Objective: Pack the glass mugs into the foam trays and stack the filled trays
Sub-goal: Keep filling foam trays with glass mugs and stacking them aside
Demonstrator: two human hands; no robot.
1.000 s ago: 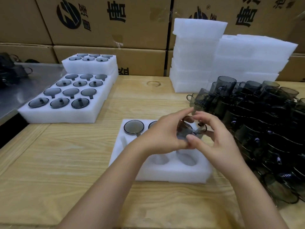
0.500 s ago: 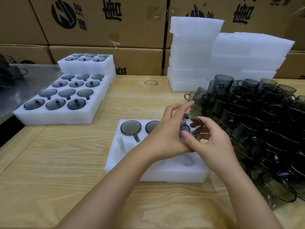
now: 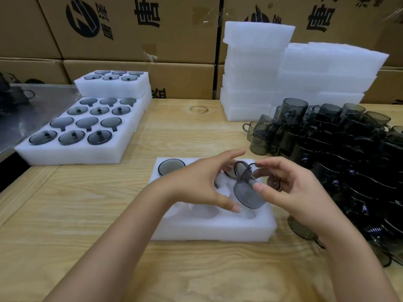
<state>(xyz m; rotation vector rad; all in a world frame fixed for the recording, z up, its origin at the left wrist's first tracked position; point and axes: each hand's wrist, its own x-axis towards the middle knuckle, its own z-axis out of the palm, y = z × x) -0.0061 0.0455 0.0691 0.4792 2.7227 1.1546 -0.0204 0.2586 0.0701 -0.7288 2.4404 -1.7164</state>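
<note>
Pinching tilted glass mug (image 3: 246, 190) over foam tray (image 3: 213, 227), right hand (image 3: 290, 192) grip fingertip-only; left hand (image 3: 200, 186) grip apart. Slip risks chipping seated mug (image 3: 171, 167).

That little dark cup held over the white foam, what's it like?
The glass mug is smoky grey and see-through, a short cylinder with a thin loop handle. It is tipped over, a round end facing the camera, handle uppermost, above the foam tray. The right hand pinches it, thumb on its wall, fingers at the top. The left hand is spread beside it; contact is unclear.
</note>
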